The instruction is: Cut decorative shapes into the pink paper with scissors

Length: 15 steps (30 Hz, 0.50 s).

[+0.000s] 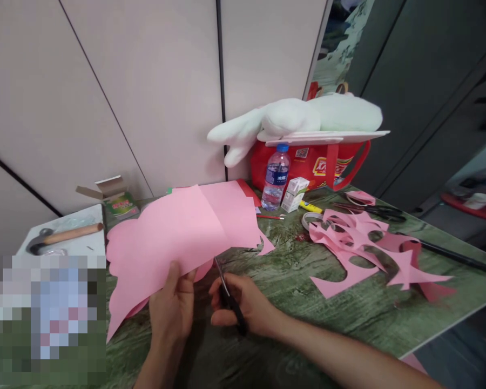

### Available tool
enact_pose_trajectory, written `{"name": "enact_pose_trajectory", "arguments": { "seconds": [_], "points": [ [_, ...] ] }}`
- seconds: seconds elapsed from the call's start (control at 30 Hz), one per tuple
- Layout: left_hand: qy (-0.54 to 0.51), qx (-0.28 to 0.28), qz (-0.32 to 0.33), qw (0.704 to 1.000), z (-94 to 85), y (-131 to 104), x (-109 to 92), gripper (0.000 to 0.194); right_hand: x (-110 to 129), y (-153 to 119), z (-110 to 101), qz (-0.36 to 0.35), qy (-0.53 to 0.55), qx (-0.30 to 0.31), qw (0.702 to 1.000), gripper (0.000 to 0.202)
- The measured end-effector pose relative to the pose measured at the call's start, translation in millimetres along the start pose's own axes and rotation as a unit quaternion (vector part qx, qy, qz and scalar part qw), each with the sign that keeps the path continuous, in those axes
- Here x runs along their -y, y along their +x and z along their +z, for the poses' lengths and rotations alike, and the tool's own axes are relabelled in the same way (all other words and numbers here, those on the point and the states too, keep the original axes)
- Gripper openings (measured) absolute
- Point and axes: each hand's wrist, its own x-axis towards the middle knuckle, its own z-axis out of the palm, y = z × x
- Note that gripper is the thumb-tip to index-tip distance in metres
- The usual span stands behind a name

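Note:
My left hand (pixel 172 297) grips the lower edge of a large sheet of pink paper (pixel 166 232), thumb on top and fingers underneath. The sheet is held up over the table, and its left edge is cut in scallops. My right hand (pixel 243 302) is closed around the black handles of a pair of scissors (pixel 231 308). Their blades point up and away from me, with the tips at the paper's lower edge. Whether the blades are parted I cannot tell. Another piece of pink paper shows partly beneath the sheet.
Curled pink offcuts (pixel 348 243) lie at right, near a roll of tape (pixel 311 220) and a black rod (pixel 453 255). Behind stand a water bottle (pixel 275 181), a small white box (pixel 295 194) and a red bag (pixel 263 162). A hammer (pixel 65 236) and an opened box (pixel 120 205) are at left.

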Motion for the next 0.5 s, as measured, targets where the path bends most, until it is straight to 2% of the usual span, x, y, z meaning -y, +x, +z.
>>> {"name": "enact_pose_trajectory", "arguments": {
  "seconds": [0.17, 0.37, 0.5],
  "points": [
    [0.02, 0.001, 0.006, 1.0, 0.2, -7.5, 4.6, 0.028, 8.9, 1.2, -5.4, 0.009, 0.013, 0.001, 1.0, 0.059],
    [0.02, 0.018, 0.047, 0.999, 0.7, -9.5, 8.0, 0.028, 11.4, -0.5, -4.8, 0.045, 0.031, 0.047, 0.997, 0.058],
    [0.047, 0.022, -0.017, 0.999, -3.7, -15.8, 18.4, 0.025, 17.2, 2.3, -7.8, -0.013, 0.044, 0.008, 0.999, 0.056]
  ]
}}
